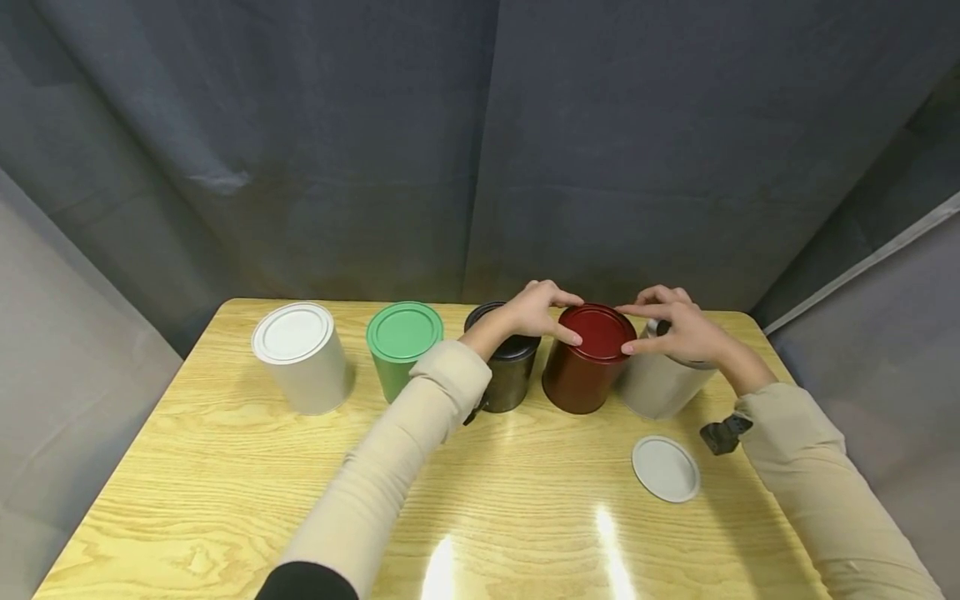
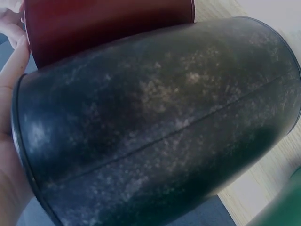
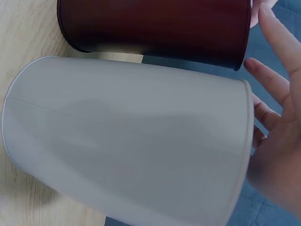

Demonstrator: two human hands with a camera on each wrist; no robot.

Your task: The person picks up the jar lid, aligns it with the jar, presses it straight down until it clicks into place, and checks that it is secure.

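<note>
A dark red can (image 1: 577, 379) with a red lid (image 1: 596, 332) stands upright between my two hands. My left hand (image 1: 536, 310) reaches over the black can (image 1: 510, 375), its thumb and forefinger spread along the lid's left edge. From the right, my right hand (image 1: 675, 325) touches the same lid's right edge with thumb and forefinger fairly straight, the other fingers loose. Below that hand stands a light grey can (image 1: 660, 387), its top partly hidden; a small dark and pale thing shows there, too covered to name. The right wrist view shows the grey can's side (image 3: 127, 127).
Left of the black can stand a green can (image 1: 393, 375) and a white can (image 1: 311, 379), both lidded. A loose grey lid (image 1: 666, 469) lies on the wooden table (image 1: 210, 483) in front of the grey can. Dark curtains (image 1: 360, 150) hang behind the table.
</note>
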